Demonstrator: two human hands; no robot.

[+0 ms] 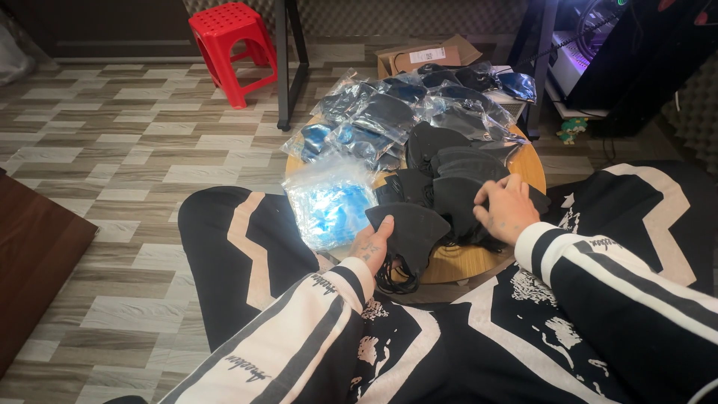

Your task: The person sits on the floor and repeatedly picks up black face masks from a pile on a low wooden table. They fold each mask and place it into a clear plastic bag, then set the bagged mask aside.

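My left hand (372, 245) holds a black face mask (410, 230) at the near edge of a small round wooden table (456, 263); its ear loops hang below the hand. My right hand (508, 207) rests with bent fingers on a pile of loose black masks (449, 176) in the middle of the table. A stack of empty clear plastic bags (329, 200) lies just left of my left hand. Bagged black masks (381, 120) are heaped across the far half of the table.
My legs in black and cream trousers sit on either side of the table. A red plastic stool (232, 45) stands at the back left beside a black desk leg (284, 67). A cardboard box (422, 56) sits behind the table. Dark wooden furniture (34, 254) is at left.
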